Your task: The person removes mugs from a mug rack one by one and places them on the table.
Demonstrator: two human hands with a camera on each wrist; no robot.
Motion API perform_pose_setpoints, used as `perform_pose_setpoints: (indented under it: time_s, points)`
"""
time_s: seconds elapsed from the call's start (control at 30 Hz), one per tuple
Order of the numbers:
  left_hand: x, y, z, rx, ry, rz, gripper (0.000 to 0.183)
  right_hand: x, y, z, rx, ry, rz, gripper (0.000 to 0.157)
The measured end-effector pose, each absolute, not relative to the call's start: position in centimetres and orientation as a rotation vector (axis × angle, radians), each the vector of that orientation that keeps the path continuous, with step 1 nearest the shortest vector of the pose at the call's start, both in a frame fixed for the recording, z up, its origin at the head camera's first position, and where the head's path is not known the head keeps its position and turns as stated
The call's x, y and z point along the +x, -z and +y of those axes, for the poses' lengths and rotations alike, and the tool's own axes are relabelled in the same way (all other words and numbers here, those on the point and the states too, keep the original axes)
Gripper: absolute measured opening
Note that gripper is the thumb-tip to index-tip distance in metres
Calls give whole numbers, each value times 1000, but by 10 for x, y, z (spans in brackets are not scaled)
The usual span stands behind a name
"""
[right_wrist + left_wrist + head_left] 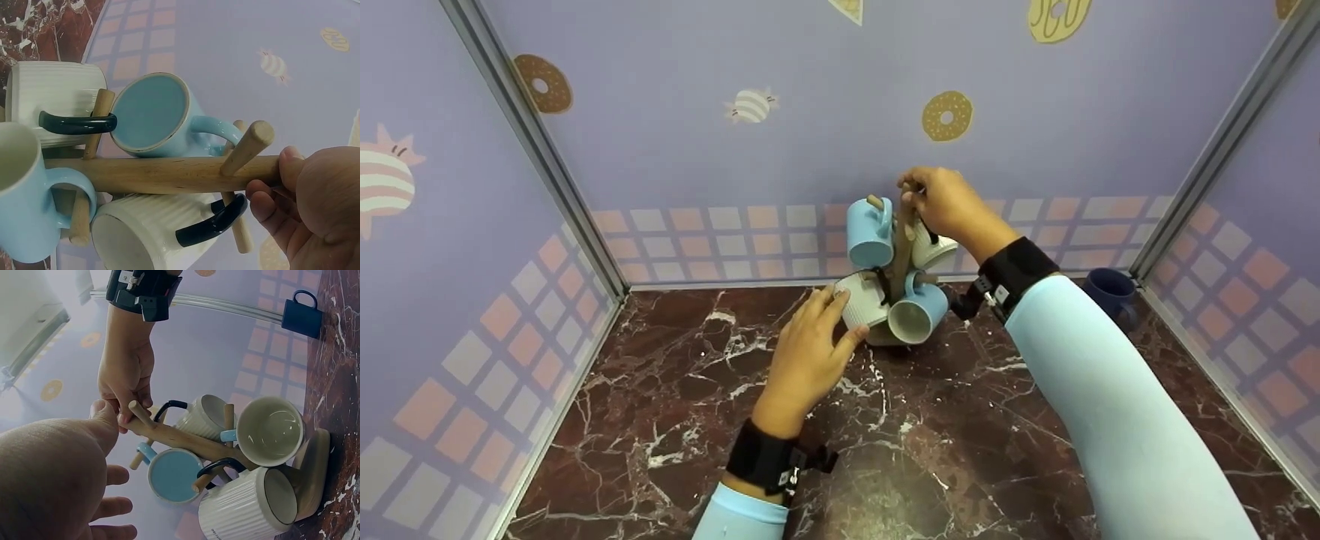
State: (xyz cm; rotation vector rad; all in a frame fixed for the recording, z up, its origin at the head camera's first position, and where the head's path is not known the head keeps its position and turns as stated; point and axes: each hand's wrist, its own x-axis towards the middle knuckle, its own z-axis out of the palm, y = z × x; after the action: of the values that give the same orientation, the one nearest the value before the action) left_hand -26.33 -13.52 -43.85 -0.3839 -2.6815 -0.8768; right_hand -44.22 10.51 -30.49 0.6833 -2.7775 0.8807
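The right hand (pixel 949 202) pinches the top of the wooden stand (pixel 157 174), thumb against curled fingers, while the left hand (pixel 808 349) is spread, its fingers loosely apart beside the near-left white mug (pixel 859 304) (whether it touches I cannot tell). The stand is on the marble counter (pixel 682 420) close to the far wall (pixel 697 165), with four mugs on its pegs: that white one, a near-right light blue mug (pixel 935 306), a far-left light blue mug (pixel 866 238) and a far-right white mug (pixel 934 251). To steady it well, the right grip should stay firm but light, pressing straight down the post rather than dragging it sideways, since the hanging mugs could swing and knock together. The left hand would do best to support the near-left mug's body gently, without pushing it along its peg.
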Motion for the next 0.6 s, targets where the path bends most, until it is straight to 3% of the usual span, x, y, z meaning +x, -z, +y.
perform_pose_setpoints:
  time_s: [0.6]
  points:
    - [-263,437,-137,-366,854,-2685,75,-431,300,86,671,-815,-2765,19]
